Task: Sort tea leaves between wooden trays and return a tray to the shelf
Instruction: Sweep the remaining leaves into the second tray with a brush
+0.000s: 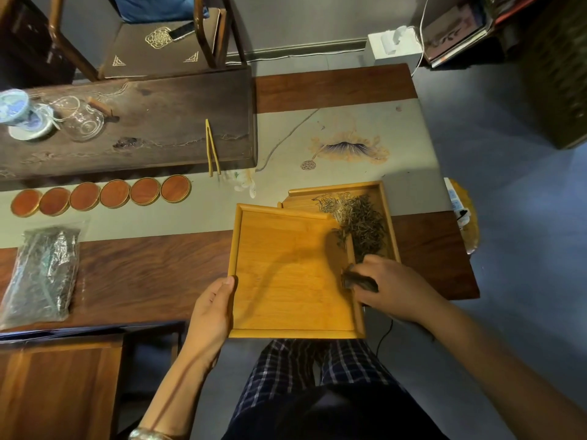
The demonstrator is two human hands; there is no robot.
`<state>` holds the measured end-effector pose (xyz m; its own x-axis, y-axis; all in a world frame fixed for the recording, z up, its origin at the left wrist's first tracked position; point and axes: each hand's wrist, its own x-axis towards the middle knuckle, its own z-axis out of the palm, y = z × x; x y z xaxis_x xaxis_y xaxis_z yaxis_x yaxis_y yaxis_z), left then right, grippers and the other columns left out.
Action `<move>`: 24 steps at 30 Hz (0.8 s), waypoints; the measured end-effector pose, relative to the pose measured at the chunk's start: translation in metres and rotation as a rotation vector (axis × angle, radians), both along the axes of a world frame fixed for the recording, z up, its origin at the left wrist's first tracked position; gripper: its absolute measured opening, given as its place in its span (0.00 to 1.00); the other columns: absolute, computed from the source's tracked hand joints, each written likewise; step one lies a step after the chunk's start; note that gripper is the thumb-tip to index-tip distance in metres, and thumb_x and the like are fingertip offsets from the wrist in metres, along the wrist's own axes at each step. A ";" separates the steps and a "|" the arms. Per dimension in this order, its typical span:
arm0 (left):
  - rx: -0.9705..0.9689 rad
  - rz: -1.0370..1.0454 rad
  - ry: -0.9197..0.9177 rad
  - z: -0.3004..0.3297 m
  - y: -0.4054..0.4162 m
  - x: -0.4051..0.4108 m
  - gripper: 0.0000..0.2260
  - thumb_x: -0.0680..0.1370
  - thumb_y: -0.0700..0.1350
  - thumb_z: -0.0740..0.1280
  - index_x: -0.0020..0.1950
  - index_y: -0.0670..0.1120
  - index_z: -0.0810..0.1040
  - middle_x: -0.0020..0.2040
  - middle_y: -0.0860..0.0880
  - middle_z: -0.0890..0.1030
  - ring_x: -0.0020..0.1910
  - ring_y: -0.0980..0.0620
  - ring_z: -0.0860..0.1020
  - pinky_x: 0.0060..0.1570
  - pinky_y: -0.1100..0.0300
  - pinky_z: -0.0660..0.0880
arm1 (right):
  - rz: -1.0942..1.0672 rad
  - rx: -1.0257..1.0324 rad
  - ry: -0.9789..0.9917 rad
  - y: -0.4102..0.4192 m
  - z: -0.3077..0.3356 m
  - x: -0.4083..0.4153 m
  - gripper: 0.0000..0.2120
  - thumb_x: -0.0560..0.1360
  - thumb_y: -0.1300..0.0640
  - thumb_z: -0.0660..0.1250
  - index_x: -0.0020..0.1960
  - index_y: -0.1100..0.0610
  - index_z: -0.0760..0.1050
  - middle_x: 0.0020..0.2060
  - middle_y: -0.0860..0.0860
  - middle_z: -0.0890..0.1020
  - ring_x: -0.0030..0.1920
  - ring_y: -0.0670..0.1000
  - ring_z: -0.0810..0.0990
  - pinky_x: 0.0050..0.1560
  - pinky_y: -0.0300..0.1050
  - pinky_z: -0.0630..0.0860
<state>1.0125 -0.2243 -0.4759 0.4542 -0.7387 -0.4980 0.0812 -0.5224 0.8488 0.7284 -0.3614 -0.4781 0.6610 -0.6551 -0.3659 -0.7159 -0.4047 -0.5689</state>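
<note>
A dark wooden tabletop [143, 274] with a pale painted runner [365, 128] across it stands on a grey floor, with a chair [152, 42] at its far side. At the near right edge of it a light wooden tray [286, 274] is held tilted over the person's lap, its far right corner overlapping a second tray [386, 198] that lies flat on the tabletop just behind it. The tea leaves [359, 220], dark with some pale strands, lie piled in the second tray, a few spilling over the corner where the two trays meet; the floor of the nearer tray is bare. The left hand [211, 312] grips the nearer tray's left rim, thumb on top and fingers curled below. The right hand [390, 284] rests at that tray's right rim, fingers closed around a small dark brush-like thing [355, 279] whose exact kind cannot be told. Farther left, a clear bag of dark leaves [44, 274] lies on the wood, and a row of six round reddish coasters [101, 196] sits on the runner. Behind them a long dark slab [143, 122] carries yellow tongs [212, 147], a glass pitcher [82, 120] and a blue-and-white cup [19, 112].
</note>
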 end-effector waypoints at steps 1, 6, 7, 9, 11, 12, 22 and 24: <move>-0.002 -0.013 0.000 0.001 0.000 0.000 0.13 0.83 0.46 0.59 0.48 0.49 0.84 0.44 0.55 0.86 0.43 0.62 0.82 0.40 0.74 0.73 | -0.019 -0.024 0.000 -0.004 -0.003 0.003 0.11 0.75 0.45 0.62 0.55 0.46 0.75 0.42 0.42 0.70 0.38 0.41 0.72 0.34 0.39 0.70; 0.021 -0.023 0.019 0.001 0.004 0.003 0.14 0.82 0.48 0.59 0.48 0.50 0.84 0.46 0.51 0.86 0.45 0.57 0.82 0.44 0.63 0.73 | -0.083 -0.143 -0.013 -0.033 -0.014 0.019 0.11 0.77 0.48 0.61 0.57 0.51 0.74 0.42 0.45 0.70 0.36 0.42 0.72 0.32 0.37 0.68; 0.028 -0.023 0.025 0.000 0.005 0.003 0.14 0.82 0.49 0.59 0.49 0.49 0.84 0.47 0.51 0.86 0.45 0.56 0.82 0.44 0.63 0.73 | -0.090 -0.160 -0.009 -0.038 -0.016 0.022 0.11 0.78 0.49 0.61 0.57 0.52 0.74 0.43 0.46 0.71 0.36 0.42 0.72 0.33 0.37 0.68; 0.042 -0.014 0.028 0.000 0.005 0.004 0.13 0.81 0.49 0.60 0.50 0.49 0.84 0.47 0.52 0.86 0.46 0.56 0.83 0.44 0.63 0.73 | -0.106 -0.184 0.005 -0.048 -0.019 0.027 0.11 0.78 0.49 0.60 0.55 0.54 0.74 0.43 0.48 0.71 0.36 0.43 0.72 0.33 0.40 0.69; 0.049 -0.011 0.011 -0.001 0.006 0.005 0.13 0.81 0.50 0.60 0.49 0.51 0.84 0.47 0.52 0.86 0.47 0.57 0.82 0.45 0.62 0.72 | -0.118 -0.202 0.029 -0.054 -0.021 0.030 0.11 0.79 0.49 0.59 0.55 0.55 0.73 0.44 0.49 0.71 0.36 0.44 0.72 0.34 0.42 0.72; 0.050 -0.013 0.007 -0.001 0.007 0.006 0.13 0.81 0.50 0.60 0.49 0.52 0.85 0.48 0.52 0.86 0.47 0.56 0.82 0.46 0.61 0.72 | -0.124 -0.211 0.031 -0.055 -0.021 0.031 0.11 0.79 0.50 0.59 0.56 0.55 0.73 0.45 0.49 0.71 0.36 0.45 0.73 0.35 0.43 0.73; 0.033 0.000 0.080 -0.003 -0.001 0.008 0.13 0.81 0.51 0.61 0.51 0.52 0.85 0.51 0.47 0.85 0.52 0.48 0.82 0.51 0.54 0.74 | -0.107 -0.023 -0.234 0.024 0.018 0.040 0.12 0.79 0.49 0.60 0.62 0.47 0.70 0.48 0.42 0.70 0.39 0.43 0.74 0.35 0.41 0.76; 0.046 0.007 0.074 -0.003 -0.003 0.009 0.12 0.80 0.52 0.61 0.51 0.51 0.85 0.51 0.47 0.85 0.51 0.47 0.82 0.51 0.54 0.75 | -0.036 -0.053 -0.202 0.042 0.018 0.047 0.13 0.79 0.51 0.60 0.63 0.49 0.69 0.49 0.45 0.69 0.39 0.46 0.72 0.36 0.44 0.73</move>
